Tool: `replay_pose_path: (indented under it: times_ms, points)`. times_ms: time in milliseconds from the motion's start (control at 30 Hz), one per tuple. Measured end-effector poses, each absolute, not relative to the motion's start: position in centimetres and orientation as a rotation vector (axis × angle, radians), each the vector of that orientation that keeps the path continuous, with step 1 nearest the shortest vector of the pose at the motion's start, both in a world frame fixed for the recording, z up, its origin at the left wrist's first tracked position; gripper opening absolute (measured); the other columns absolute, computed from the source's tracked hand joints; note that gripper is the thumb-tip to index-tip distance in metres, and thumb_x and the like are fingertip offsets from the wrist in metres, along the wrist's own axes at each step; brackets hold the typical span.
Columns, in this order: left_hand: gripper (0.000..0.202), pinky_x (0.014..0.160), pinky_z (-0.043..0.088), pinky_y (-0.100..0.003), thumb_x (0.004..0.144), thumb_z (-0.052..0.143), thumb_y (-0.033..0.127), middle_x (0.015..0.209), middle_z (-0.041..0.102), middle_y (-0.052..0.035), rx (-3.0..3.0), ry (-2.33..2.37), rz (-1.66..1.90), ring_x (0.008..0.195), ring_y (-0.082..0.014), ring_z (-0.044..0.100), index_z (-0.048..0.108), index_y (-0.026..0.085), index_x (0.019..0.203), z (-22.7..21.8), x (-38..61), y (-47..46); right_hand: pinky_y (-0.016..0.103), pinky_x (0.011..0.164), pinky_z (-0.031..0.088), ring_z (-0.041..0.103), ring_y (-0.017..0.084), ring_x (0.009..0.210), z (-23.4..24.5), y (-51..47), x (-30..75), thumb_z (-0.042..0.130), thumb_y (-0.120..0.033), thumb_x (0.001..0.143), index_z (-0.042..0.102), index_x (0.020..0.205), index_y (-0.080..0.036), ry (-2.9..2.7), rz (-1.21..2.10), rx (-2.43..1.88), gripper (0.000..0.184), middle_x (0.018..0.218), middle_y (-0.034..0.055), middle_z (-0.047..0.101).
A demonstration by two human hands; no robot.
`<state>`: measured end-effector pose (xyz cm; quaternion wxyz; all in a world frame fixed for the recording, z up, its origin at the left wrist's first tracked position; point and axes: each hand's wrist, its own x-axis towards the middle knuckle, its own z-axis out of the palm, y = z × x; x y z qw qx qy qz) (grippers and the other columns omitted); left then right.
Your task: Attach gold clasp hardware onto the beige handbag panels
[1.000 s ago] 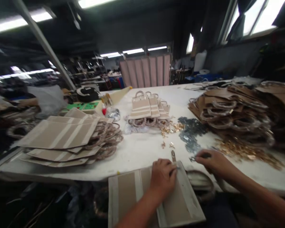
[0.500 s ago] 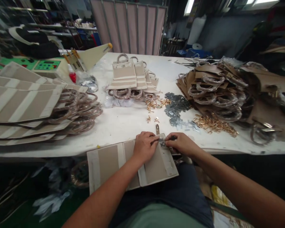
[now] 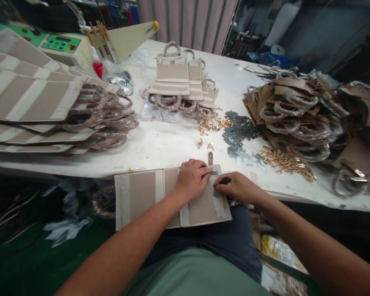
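An unfolded beige bag panel (image 3: 142, 201) with pale strips lies across my lap and against the table edge. My left hand (image 3: 193, 177) rests on its right half, fingertips together at a small grey metal plate (image 3: 214, 172) near the top edge. Close by on the right, my right hand (image 3: 234, 187) is closed in a pinch over the pale strip. Between its fingertips is a small grey piece (image 3: 217, 191), apparently another metal plate. A strap tab with metal fittings (image 3: 210, 158) sticks out beyond the panel's top edge.
Grey metal plates (image 3: 239, 129) and gold fittings (image 3: 288, 162) lie loose on the white table (image 3: 169, 144). Striped panels (image 3: 27, 98) with wrapped handles are stacked left. Bag parts (image 3: 172, 68) sit mid-table; brown pieces (image 3: 296, 107) are heaped right. A green-panelled machine (image 3: 60, 43) stands far left.
The view has tilted downward. My left fingertips have come onto a plate by the panel's top edge. My right hand now sits lower on the strip, with a grey piece at its fingertips.
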<state>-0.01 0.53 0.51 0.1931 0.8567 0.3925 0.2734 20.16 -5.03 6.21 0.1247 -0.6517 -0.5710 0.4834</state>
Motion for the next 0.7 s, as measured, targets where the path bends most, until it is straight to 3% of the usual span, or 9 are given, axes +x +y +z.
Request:
replay_pose_path:
  times_ms: [167, 400, 700]
  points:
    - [0.022, 0.094, 0.046, -0.045, 0.100, 0.066, 0.028, 0.120, 0.074, -0.0045, 2.402, 1.100, 0.774, 0.113, -0.0266, 0.059, 0.081, 0.030, 0.116, 0.4, -0.1, 0.5, 0.025, 0.064, 0.046, 0.064, 0.016, 0.070, 6.2, -4.5, 19.8, 0.063, -0.022, 0.083, 0.082, 0.091, -0.022, -1.991, 1.112, -1.881, 0.022, 0.083, 0.0008, 0.078]
    - [0.021, 0.094, 0.046, -0.046, 0.102, 0.064, 0.030, 0.120, 0.074, -0.0051, 2.401, 1.094, 0.788, 0.113, -0.0265, 0.059, 0.081, 0.029, 0.115, 0.5, -0.1, 0.3, 0.030, 0.081, 0.049, 0.071, 0.021, 0.090, 5.3, -4.9, 19.9, 0.066, -0.020, 0.087, 0.082, 0.095, -0.028, -2.204, 0.876, -1.911, 0.019, 0.101, 0.0021, 0.080]
    - [0.022, 0.095, 0.045, -0.047, 0.102, 0.063, 0.030, 0.119, 0.073, -0.0055, 2.387, 1.102, 0.782, 0.114, -0.0266, 0.059, 0.081, 0.031, 0.115, 0.4, 0.0, 0.2, 0.031, 0.080, 0.049, 0.071, 0.023, 0.092, 5.5, -5.4, 19.5, 0.064, -0.022, 0.089, 0.081, 0.097, -0.028, -2.178, 0.786, -1.970, 0.019, 0.102, 0.0033, 0.080]
